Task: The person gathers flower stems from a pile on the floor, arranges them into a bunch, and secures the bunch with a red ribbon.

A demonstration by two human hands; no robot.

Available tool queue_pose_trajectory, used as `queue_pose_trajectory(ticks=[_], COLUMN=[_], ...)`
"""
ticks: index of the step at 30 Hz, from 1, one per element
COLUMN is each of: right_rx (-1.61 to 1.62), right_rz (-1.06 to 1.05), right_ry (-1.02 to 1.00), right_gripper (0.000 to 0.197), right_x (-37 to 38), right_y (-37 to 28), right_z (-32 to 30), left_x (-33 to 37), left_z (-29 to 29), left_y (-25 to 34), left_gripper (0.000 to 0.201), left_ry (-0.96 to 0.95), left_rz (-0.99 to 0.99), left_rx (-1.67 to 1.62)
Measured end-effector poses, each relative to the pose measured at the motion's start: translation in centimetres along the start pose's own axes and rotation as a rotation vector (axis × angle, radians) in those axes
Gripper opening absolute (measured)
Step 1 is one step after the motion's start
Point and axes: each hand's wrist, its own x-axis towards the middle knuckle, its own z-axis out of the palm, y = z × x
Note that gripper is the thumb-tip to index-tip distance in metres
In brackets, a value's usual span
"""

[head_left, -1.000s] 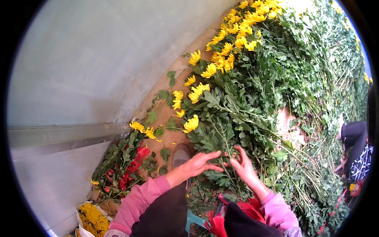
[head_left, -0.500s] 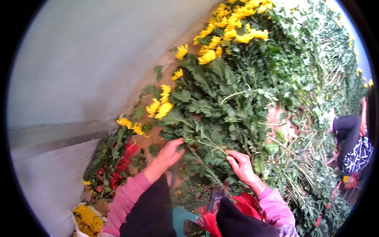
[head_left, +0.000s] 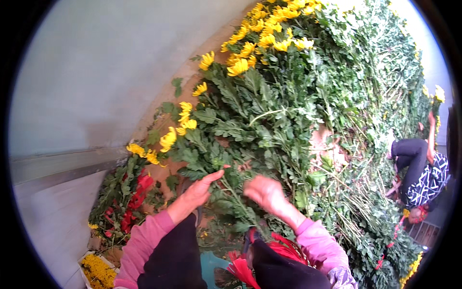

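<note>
My left hand (head_left: 196,191) is low over the pile, its fingers stretched toward the right and apart, with nothing visibly gripped. Just to its right, a leafy chrysanthemum stem (head_left: 239,201) slants down toward my knees. My right hand (head_left: 265,192) is beside that stem on its right, smeared by motion, so its fingers and anything in them cannot be made out. Beyond both hands, long green chrysanthemum stems (head_left: 269,130) lie heaped on the floor. Yellow blooms (head_left: 168,139) show at their left ends, and more yellow blooms (head_left: 272,29) are clustered at the far end.
A pale wall (head_left: 106,77) runs along the left. Near it lies a bundle with red ribbon (head_left: 137,197), and below that a white container of yellow petals (head_left: 97,270). Red strips (head_left: 288,249) lie by my legs. Another person (head_left: 426,176) is among the stems at right.
Half a second ago both hands pinched a thin green shoot stretched between them; it no longer shows there. My left fingers have spread, and my right hand has moved left. The view has shifted.
</note>
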Motion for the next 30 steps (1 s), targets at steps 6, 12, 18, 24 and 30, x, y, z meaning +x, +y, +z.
queue_pose_trajectory(ticks=[6,12,18,24,30], right_rx=[-0.557,-0.366,0.828,0.256,0.209], right_rz=[0.183,0.006,0.751,0.553,0.237], right_ry=[0.413,0.647,1.461,0.015,-0.140], right_gripper=[0.048,0.032,0.079,0.059,0.062], right_x=[10.2,8.2,-7.1,-1.5,1.1], right_y=[5.6,3.7,14.7,-1.2,-2.6], right_z=[-11.2,-15.1,-24.9,-3.0,4.5], left_x=[-0.2,-0.8,0.0,0.4,-2.0], left_z=[1.1,-2.7,-1.6,-2.2,-1.7], left_y=[0.8,-0.4,-0.8,-2.0,0.8], left_gripper=[0.045,0.045,0.034,0.034,0.023], left_ry=[-0.094,0.065,0.292,0.235,0.500], left_rz=[-0.033,-0.035,0.000,0.051,0.229], left_rx=[0.040,0.006,-0.003,0.116,0.047])
